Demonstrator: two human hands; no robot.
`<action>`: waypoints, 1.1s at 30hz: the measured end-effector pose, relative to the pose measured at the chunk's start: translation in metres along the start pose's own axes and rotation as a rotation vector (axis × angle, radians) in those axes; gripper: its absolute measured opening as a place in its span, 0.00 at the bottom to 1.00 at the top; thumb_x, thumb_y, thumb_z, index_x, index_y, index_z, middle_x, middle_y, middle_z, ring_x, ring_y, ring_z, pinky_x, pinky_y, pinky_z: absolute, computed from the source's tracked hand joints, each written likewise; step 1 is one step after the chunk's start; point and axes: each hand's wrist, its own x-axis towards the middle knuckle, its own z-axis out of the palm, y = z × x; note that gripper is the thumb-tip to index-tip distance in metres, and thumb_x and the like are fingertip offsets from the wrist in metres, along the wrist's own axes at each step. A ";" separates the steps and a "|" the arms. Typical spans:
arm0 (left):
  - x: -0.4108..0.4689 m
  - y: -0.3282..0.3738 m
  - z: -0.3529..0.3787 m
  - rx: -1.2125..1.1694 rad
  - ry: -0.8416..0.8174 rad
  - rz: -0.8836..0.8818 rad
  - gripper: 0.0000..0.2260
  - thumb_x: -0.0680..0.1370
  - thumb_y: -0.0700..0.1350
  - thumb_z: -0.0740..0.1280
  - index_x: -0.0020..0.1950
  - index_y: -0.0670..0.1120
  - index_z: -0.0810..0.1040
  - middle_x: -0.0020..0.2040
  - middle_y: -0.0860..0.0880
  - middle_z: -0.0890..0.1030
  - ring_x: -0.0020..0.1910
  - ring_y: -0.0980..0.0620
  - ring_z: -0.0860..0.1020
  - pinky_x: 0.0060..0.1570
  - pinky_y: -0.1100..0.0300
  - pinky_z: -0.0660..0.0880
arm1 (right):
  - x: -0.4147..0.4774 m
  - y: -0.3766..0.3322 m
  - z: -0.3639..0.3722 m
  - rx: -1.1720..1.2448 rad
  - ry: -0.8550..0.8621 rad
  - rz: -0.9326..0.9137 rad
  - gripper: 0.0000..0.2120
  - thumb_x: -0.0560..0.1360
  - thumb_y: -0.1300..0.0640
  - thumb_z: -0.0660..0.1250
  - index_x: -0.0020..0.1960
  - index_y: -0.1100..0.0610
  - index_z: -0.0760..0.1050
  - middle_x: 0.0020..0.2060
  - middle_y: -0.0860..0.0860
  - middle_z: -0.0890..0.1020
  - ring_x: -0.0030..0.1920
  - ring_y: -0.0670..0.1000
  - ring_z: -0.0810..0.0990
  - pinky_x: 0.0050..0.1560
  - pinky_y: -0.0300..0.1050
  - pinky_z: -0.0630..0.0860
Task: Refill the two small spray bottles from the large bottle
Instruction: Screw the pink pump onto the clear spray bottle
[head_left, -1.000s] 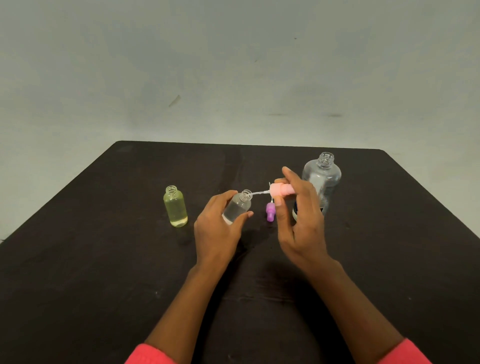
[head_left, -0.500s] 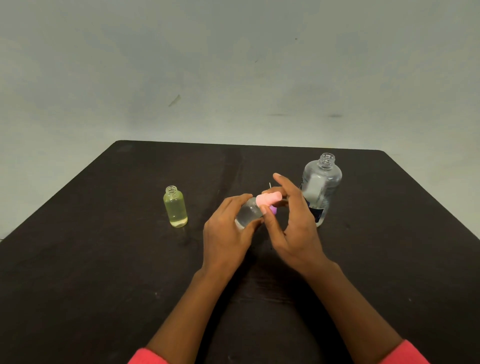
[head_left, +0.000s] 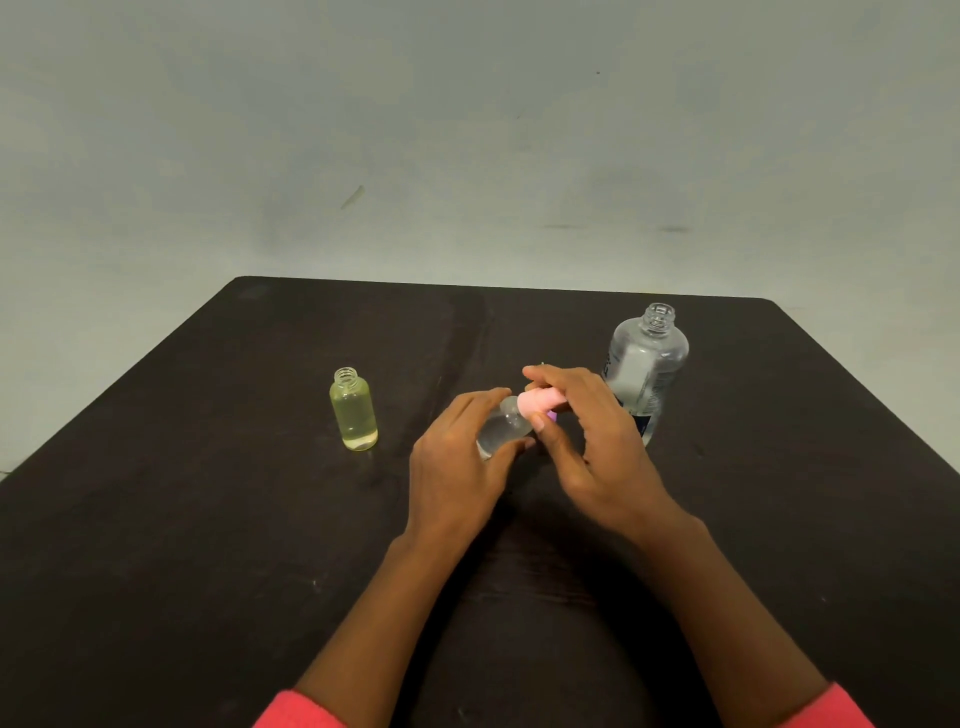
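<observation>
Screwing looks to be the step in hand. Nearest, the left hand (head_left: 462, 457) has its grip curled round the small clear bottle (head_left: 501, 428), held tilted over the desk (head_left: 208, 519). The right hand (head_left: 597, 441) pinches the pink spray cap (head_left: 540, 402) at the bottle's neck. Risk: a cap seated askew cross-threads, and the tilt then leaks liquid. A purple cap (head_left: 551, 415) shows just behind the fingers. Further off, the yellow bottle (head_left: 353, 410) stands uncapped. Farthest, the large bottle (head_left: 647, 364) stands open close behind the right hand, where a careless knock could tip it.
</observation>
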 end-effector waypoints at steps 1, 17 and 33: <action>0.000 -0.001 0.000 0.002 -0.002 0.002 0.19 0.71 0.48 0.75 0.60 0.45 0.79 0.54 0.51 0.82 0.51 0.57 0.80 0.49 0.64 0.77 | 0.000 0.000 0.000 -0.017 -0.009 -0.006 0.18 0.76 0.63 0.65 0.66 0.59 0.71 0.55 0.51 0.77 0.56 0.47 0.75 0.59 0.35 0.70; 0.000 -0.001 0.000 0.040 -0.003 0.057 0.18 0.70 0.44 0.76 0.59 0.45 0.79 0.53 0.50 0.82 0.50 0.55 0.80 0.49 0.60 0.78 | 0.003 -0.002 -0.003 -0.155 -0.057 -0.005 0.11 0.77 0.55 0.60 0.55 0.58 0.75 0.49 0.48 0.76 0.48 0.48 0.73 0.52 0.35 0.69; 0.000 -0.007 -0.001 -0.022 -0.139 0.062 0.17 0.73 0.41 0.73 0.61 0.47 0.77 0.55 0.54 0.80 0.52 0.57 0.79 0.51 0.57 0.78 | 0.006 -0.004 -0.015 -0.076 -0.274 -0.014 0.09 0.80 0.61 0.58 0.56 0.60 0.76 0.51 0.50 0.76 0.50 0.47 0.76 0.52 0.44 0.74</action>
